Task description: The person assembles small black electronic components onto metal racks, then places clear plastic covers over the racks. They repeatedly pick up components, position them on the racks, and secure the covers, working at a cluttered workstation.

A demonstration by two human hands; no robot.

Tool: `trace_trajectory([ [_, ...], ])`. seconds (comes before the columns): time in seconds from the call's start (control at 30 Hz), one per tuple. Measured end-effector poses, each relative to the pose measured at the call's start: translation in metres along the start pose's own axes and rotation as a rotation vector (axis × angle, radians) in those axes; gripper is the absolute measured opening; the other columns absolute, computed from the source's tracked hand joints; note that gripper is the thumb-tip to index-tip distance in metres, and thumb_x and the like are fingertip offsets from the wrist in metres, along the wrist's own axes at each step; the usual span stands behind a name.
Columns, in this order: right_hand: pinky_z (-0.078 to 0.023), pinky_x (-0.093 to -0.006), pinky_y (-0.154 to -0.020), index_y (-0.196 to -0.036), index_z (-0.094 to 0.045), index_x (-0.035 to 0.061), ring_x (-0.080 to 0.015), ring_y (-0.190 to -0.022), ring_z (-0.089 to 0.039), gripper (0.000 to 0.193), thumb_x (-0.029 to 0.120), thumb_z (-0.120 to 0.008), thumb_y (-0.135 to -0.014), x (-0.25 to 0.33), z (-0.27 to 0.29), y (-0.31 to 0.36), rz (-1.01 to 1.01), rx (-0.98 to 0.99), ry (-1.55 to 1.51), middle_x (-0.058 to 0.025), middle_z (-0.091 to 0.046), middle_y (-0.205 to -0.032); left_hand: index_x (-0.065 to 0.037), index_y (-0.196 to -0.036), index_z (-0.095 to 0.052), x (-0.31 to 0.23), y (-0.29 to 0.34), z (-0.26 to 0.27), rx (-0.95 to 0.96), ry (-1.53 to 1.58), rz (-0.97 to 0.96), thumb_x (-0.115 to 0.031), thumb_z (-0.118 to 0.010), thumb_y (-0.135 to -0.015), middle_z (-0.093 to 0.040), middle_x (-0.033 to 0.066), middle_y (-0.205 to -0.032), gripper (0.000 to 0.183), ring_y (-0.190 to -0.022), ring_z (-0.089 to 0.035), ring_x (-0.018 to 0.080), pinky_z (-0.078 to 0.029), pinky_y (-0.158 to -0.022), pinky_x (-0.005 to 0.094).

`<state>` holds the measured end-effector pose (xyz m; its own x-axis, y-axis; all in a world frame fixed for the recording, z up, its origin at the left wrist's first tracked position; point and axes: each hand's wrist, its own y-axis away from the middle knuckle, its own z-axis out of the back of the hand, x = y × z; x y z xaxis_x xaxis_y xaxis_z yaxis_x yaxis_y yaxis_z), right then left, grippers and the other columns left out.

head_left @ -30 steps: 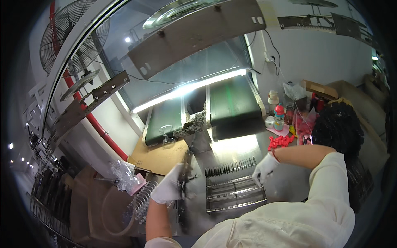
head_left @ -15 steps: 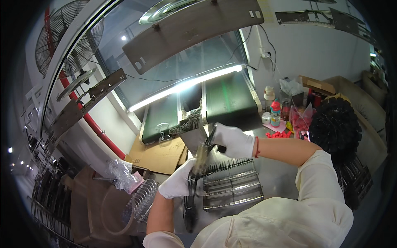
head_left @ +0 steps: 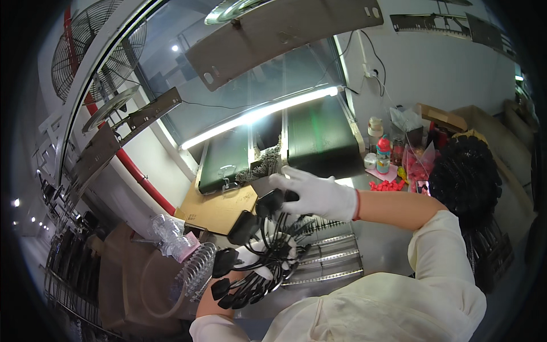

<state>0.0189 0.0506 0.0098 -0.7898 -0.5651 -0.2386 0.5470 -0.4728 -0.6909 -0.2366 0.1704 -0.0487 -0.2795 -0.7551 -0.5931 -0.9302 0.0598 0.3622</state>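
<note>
In my white-gloved left hand [head_left: 256, 251] is a bundle of black thin-stemmed pieces [head_left: 236, 285] with flat, paddle-like ends. They fan out over the left hand and hide part of it. My right hand [head_left: 319, 196], also gloved in white, is at the upper end of the fan. A black end [head_left: 290, 195] shows between its thumb and fingers, while its upper fingertips are spread. Another flat black end [head_left: 269, 203] lies just left of those fingers. Under the bundle, a metal wire rack [head_left: 322, 256] holds a row of dark thin pieces along its far edge.
Beyond the hands are two green conveyor belts [head_left: 319, 139] and a lit tube lamp [head_left: 259, 117]. Flat cardboard [head_left: 222, 208] and a clear plastic coil [head_left: 196, 268] lie left. Bottles [head_left: 383, 151], small red pieces [head_left: 387, 186] and a large black ribbed bundle [head_left: 464, 176] stand right. A metal plate [head_left: 285, 40] hangs overhead.
The black pieces, held upright in a narrow bundle before, have spread into a wide fan toward the left. My right hand has shifted slightly left, with its upper fingers lifted.
</note>
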Motion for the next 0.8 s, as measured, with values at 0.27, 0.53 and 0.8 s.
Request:
trace_trajectory([
  [0.27, -0.051, -0.032, -0.06, -0.111, -0.067, 0.009, -0.0154, -0.07, -0.065, 0.022, 0.015, -0.072, -0.091, -0.016, -0.032, 0.064, -0.511, 0.539, -0.927, -0.0067, -0.065, -0.082, -0.001, -0.134, -0.051, -0.044, 0.012, -0.001, -0.194, -1.931, -0.809, -0.017, -0.095, -0.062, -0.061, 0.0095, -0.114, 0.086, -0.1, -0.062, 0.0191, -0.053, -0.087, 0.034],
  [0.53, -0.053, -0.0439, -0.096, -0.129, -0.065, 0.016, -0.0438, -0.119, -0.059, 0.044, 0.006, -0.066, -0.086, -0.008, -0.022, 0.064, -0.207, 0.092, -0.042, -0.0227, -0.057, -0.14, -0.005, -0.134, -0.055, -0.031, 0.005, 0.05, -0.017, -0.524, -0.209, -0.008, -0.086, -0.077, -0.069, 0.0061, -0.115, 0.065, -0.101, -0.067, 0.019, -0.056, -0.091, 0.0365],
  [0.8, -0.059, -0.0365, -0.076, -0.107, -0.068, 0.0117, -0.0304, -0.103, -0.06, 0.025, 0.011, -0.068, -0.083, 0.004, -0.013, 0.018, -0.277, 0.382, 0.179, -0.0129, -0.063, -0.113, -0.001, -0.137, -0.052, -0.024, -0.026, 0.013, -0.088, -1.067, -0.209, -0.016, -0.093, -0.07, -0.066, 0.0097, -0.116, 0.08, -0.107, -0.065, 0.0195, -0.053, -0.096, 0.0358],
])
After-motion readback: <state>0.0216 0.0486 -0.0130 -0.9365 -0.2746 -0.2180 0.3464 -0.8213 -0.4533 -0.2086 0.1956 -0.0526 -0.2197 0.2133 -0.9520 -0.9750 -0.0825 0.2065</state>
